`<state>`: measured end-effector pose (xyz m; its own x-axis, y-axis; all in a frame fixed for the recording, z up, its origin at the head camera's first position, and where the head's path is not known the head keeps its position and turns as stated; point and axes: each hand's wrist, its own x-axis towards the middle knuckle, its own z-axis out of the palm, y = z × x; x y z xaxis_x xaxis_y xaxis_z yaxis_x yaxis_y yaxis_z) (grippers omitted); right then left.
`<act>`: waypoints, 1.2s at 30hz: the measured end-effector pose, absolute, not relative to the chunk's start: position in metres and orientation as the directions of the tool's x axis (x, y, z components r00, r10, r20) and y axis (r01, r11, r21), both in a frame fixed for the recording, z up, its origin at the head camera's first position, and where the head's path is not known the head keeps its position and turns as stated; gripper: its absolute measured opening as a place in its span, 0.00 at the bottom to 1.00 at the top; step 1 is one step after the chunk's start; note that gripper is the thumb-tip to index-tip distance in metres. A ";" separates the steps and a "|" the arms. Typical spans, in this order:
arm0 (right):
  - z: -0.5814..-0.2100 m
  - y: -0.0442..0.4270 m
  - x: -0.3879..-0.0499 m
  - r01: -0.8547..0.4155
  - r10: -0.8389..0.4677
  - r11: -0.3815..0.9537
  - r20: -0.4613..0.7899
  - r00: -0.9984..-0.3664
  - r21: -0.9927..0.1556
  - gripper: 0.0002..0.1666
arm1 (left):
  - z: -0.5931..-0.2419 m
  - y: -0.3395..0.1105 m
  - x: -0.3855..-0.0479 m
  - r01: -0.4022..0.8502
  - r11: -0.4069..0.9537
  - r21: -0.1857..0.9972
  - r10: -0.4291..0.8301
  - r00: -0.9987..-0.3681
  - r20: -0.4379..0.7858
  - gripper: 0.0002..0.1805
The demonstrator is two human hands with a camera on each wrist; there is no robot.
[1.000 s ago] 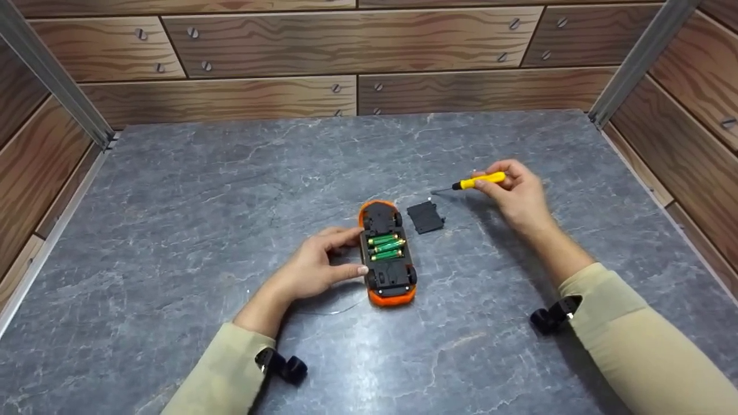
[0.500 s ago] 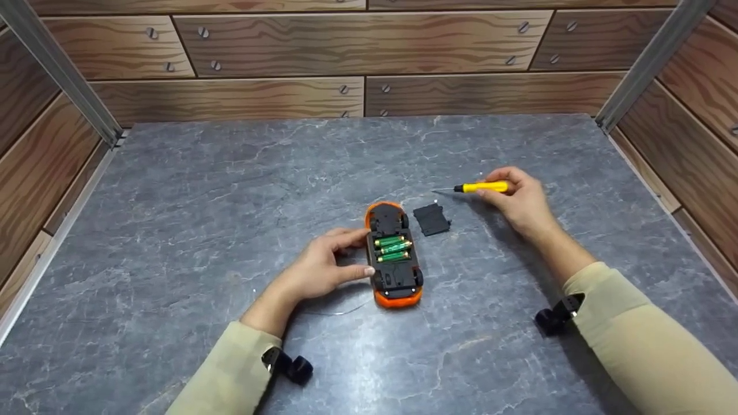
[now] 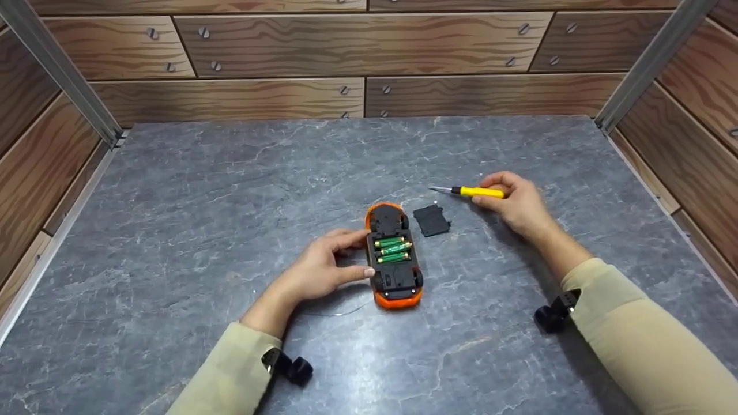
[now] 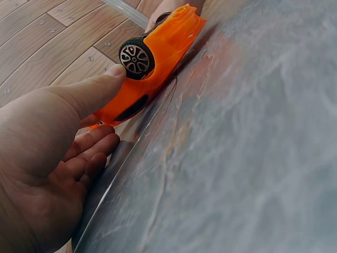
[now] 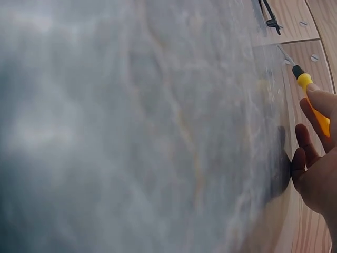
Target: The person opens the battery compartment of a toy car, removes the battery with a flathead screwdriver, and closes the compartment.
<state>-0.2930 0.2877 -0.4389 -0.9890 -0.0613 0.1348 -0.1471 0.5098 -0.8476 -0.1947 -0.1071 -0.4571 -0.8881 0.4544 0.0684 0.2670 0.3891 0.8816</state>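
Observation:
An orange toy car [image 3: 398, 297] lies upside down, black underside up. Several green batteries [image 3: 394, 250] show in its open compartment. Along the car's left side my left hand [image 3: 320, 265] rests, its straight thumb touching beside a wheel [image 4: 136, 58] in the left wrist view. To the right of the car lies a black battery cover [image 3: 432, 220], with a tiny pale spot at its upper corner. My right hand [image 3: 519, 204] holds a yellow screwdriver [image 3: 481, 192] between thumb and fingers, its shaft pointing left above the cover.
The grey marbled tabletop [image 3: 259, 173] is bordered by wood-patterned walls [image 3: 363, 46] at the back and sides. Metal posts [image 3: 646, 63] stand at the back corners. A thin clear strand [image 3: 337, 314] lies by the left wrist.
My right hand has shifted slightly, and the screwdriver has tilted so its tip points a little farther away. My left hand stays against the toy car. The head view has shifted a bit.

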 end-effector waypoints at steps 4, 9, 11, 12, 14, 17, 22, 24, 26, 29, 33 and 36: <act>-0.441 0.289 -0.294 -0.136 -0.094 0.548 0.101 -0.990 -0.825 0.22 | -0.457 -0.107 -0.195 0.266 0.385 0.884 0.455 -0.888 0.069 0.44; -0.443 0.292 -0.296 -0.130 -0.124 0.590 0.069 -0.990 -0.797 0.21 | -0.458 -0.107 -0.195 0.282 0.390 0.877 0.455 -0.887 0.082 0.42; -0.444 0.293 -0.296 -0.129 -0.134 0.591 0.061 -0.989 -0.796 0.21 | -0.458 -0.107 -0.194 0.286 0.390 0.876 0.455 -0.886 0.086 0.41; -0.444 0.294 -0.297 -0.129 -0.137 0.594 0.058 -0.989 -0.794 0.21 | -0.458 -0.107 -0.194 0.282 0.389 0.877 0.454 -0.887 0.084 0.41; -0.444 0.295 -0.297 -0.129 -0.146 0.597 0.051 -0.988 -0.792 0.22 | -0.457 -0.107 -0.193 0.279 0.388 0.878 0.452 -0.888 0.083 0.42; -0.444 0.295 -0.297 -0.122 -0.151 0.608 0.036 -0.988 -0.784 0.22 | -0.457 -0.107 -0.193 0.274 0.389 0.879 0.450 -0.890 0.079 0.42; -0.443 0.295 -0.296 -0.105 -0.159 0.607 0.010 -0.987 -0.788 0.23 | -0.456 -0.107 -0.193 0.268 0.397 0.878 0.450 -0.890 0.069 0.43; -0.443 0.295 -0.296 -0.101 -0.160 0.601 0.005 -0.987 -0.793 0.24 | -0.456 -0.107 -0.193 0.268 0.395 0.879 0.451 -0.890 0.069 0.43; -0.444 0.296 -0.296 -0.100 -0.160 0.597 0.005 -0.987 -0.796 0.24 | -0.456 -0.107 -0.193 0.268 0.392 0.880 0.450 -0.890 0.071 0.43; -0.444 0.295 -0.295 -0.106 -0.160 0.590 0.013 -0.987 -0.800 0.24 | -0.457 -0.108 -0.193 0.268 0.387 0.882 0.448 -0.891 0.074 0.43; -0.443 0.296 -0.296 -0.113 -0.164 0.576 0.021 -0.986 -0.809 0.25 | -0.456 -0.107 -0.193 0.267 0.382 0.885 0.448 -0.891 0.075 0.42; -0.442 0.296 -0.295 -0.111 -0.167 0.566 0.019 -0.986 -0.817 0.27 | -0.456 -0.107 -0.194 0.273 0.385 0.882 0.454 -0.888 0.077 0.42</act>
